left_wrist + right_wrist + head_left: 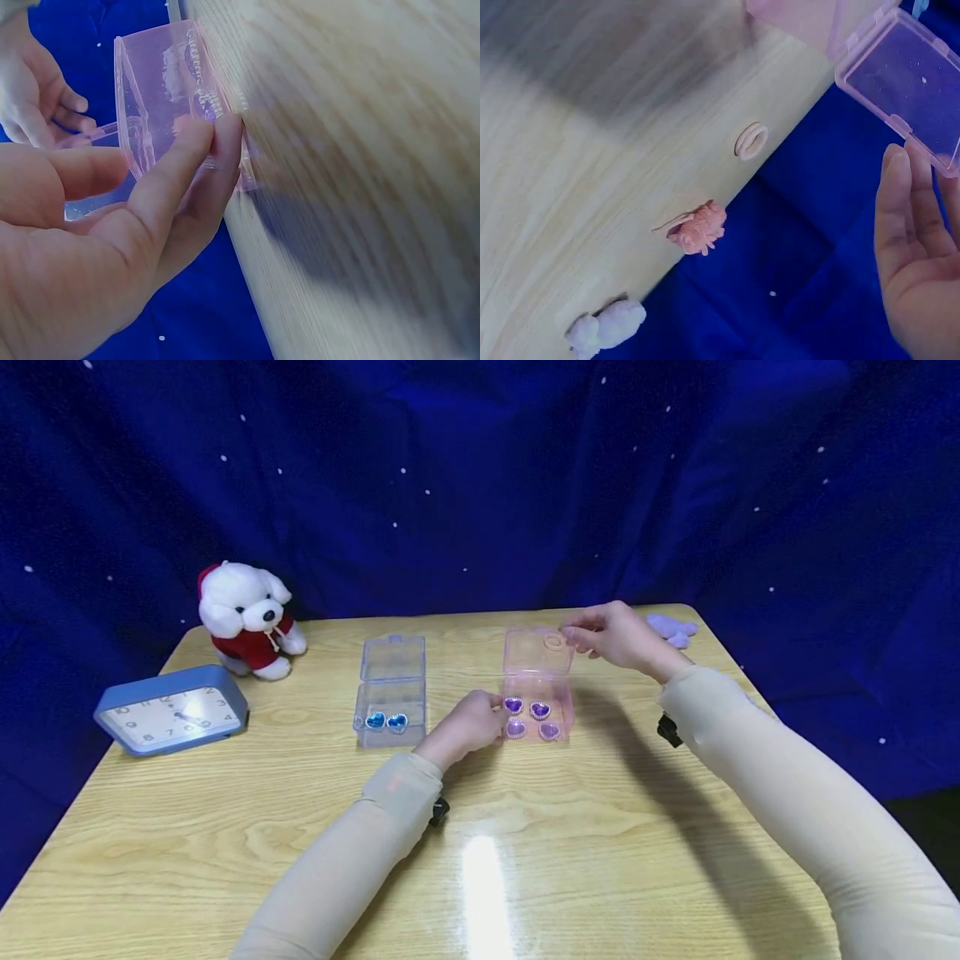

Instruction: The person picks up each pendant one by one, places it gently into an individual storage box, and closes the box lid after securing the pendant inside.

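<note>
A clear pink plastic box (pixel 567 710) stands with its lid (pixel 528 647) raised at the back. Several purple heart-shaped jewels with pale beaded rims lie inside, among them a dark one (pixel 540 711) and a lighter one (pixel 550 732). My left hand (pixel 474 724) grips the box's left side; in the left wrist view the thumb is at the rim and the fingers lie against the wall (pixel 150 67). My right hand (pixel 617 633) pinches the upper right corner of the lid, whose clasp edge (pixel 900 126) meets the fingertips in the right wrist view.
Left of it, a clear bluish box (pixel 393 739) with raised lid holds blue heart jewels (pixel 397 722). A blue clock (pixel 172 710) and white plush dog (pixel 251 622) stand far left. Beige rings (pixel 751 141), a pink ornament (pixel 697 227) and a lavender fluffy toy (pixel 671 628) lie along the back edge.
</note>
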The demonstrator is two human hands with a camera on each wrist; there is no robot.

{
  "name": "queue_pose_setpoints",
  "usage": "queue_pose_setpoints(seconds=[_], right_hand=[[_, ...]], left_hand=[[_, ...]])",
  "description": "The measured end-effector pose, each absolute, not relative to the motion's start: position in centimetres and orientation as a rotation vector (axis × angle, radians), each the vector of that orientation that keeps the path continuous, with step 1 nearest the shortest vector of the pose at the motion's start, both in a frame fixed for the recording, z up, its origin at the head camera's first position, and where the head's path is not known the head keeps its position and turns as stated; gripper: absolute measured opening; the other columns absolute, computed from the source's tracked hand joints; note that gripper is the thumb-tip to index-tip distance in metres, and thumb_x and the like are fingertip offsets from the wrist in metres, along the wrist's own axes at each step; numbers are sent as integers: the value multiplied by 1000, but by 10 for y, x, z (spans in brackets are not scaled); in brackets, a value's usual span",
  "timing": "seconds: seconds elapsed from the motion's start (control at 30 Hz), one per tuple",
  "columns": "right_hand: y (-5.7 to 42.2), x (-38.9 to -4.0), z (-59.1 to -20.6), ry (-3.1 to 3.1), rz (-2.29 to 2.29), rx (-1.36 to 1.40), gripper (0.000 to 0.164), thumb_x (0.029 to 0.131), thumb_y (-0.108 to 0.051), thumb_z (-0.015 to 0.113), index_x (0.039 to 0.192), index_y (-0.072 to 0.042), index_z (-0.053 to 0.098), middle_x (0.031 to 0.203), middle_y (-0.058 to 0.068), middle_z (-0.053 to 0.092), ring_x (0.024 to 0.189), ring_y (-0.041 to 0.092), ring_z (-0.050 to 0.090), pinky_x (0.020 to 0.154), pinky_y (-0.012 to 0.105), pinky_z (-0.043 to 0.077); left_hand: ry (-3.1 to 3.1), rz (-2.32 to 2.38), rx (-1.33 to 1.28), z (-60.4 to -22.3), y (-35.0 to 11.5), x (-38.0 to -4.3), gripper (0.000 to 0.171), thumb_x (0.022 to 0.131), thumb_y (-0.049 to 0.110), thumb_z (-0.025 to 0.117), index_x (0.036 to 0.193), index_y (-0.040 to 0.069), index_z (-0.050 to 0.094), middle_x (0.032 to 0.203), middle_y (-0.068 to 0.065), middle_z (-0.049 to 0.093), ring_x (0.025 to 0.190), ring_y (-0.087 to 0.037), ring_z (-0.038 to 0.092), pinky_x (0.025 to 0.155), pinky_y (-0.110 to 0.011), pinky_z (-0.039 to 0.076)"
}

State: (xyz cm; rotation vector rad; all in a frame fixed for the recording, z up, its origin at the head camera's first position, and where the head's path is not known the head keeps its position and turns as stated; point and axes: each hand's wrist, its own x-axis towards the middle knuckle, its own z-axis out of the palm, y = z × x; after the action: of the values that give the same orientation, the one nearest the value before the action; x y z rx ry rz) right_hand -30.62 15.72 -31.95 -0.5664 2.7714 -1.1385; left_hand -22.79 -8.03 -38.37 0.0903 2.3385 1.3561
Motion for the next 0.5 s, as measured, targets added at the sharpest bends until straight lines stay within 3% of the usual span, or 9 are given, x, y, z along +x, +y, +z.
queue_pose_setpoints(seconds=[0.03, 0.1, 0.13, 0.2, 0.27, 0.33, 0.37, 0.5], right_hand=[[158, -301, -320, 2804, -1087, -623, 20, 99, -18, 64, 108, -3, 73, 93, 12, 72, 78, 23, 66, 66, 33, 56], [159, -290, -323, 2868, -1009, -745, 18, 98, -18, 65, 105, -4, 75, 98, 11, 73, 95, 28, 67, 72, 36, 56], [160, -285, -325, 2886, -990, -810, 17, 97, -15, 66, 104, -3, 76, 100, 12, 73, 105, 30, 65, 81, 39, 55], [161, -275, -332, 2923, -964, -943, 15, 96, -13, 67, 102, -2, 76, 101, 11, 73, 109, 30, 64, 84, 41, 55], [162, -267, -340, 2963, -934, -1088, 11, 94, -10, 69, 99, -3, 76, 101, 9, 74, 109, 27, 64, 85, 41, 55], [163, -260, -349, 3002, -894, -1245, 9, 91, -8, 72, 97, -4, 76, 95, 7, 73, 92, 23, 68, 80, 41, 56], [163, -257, -353, 3023, -869, -1324, 8, 90, -7, 73, 97, -4, 76, 94, 6, 72, 84, 21, 67, 74, 39, 56], [164, -247, -368, 3070, -783, -1556, 13, 84, -4, 78, 97, -3, 76, 95, 7, 70, 87, 21, 67, 78, 40, 56]], left_hand=[[2342, 1355, 89, -384, -80, -228, 47, 105, 13, 47, 147, -8, 38, 97, -19, 62, 84, -30, 65, 53, -24, 42], [2346, 1361, 91, -384, -80, -227, 47, 105, 13, 48, 146, -8, 38, 101, -18, 63, 84, -30, 66, 53, -24, 44], [2344, 1370, 96, -384, -80, -227, 47, 105, 13, 48, 146, -8, 38, 106, -19, 63, 84, -30, 66, 56, -25, 46], [2327, 1391, 115, -385, -82, -226, 48, 105, 13, 47, 146, -9, 38, 117, -20, 62, 87, -29, 67, 64, -28, 53], [2311, 1395, 150, -385, -85, -226, 49, 105, 14, 48, 147, -9, 37, 131, -21, 57, 91, -28, 69, 77, -31, 56], [2303, 1387, 192, -384, -90, -227, 49, 104, 15, 50, 146, -8, 38, 140, -22, 52, 93, -28, 70, 84, -33, 56], [2329, 1354, 210, -381, -93, -226, 49, 104, 16, 51, 146, -7, 39, 141, -22, 52, 93, -28, 69, 84, -34, 56], [2641, 1068, 362, -361, -105, -222, 44, 103, 18, 54, 142, -2, 50, 139, -16, 56, 107, -28, 65, 96, -38, 50]])
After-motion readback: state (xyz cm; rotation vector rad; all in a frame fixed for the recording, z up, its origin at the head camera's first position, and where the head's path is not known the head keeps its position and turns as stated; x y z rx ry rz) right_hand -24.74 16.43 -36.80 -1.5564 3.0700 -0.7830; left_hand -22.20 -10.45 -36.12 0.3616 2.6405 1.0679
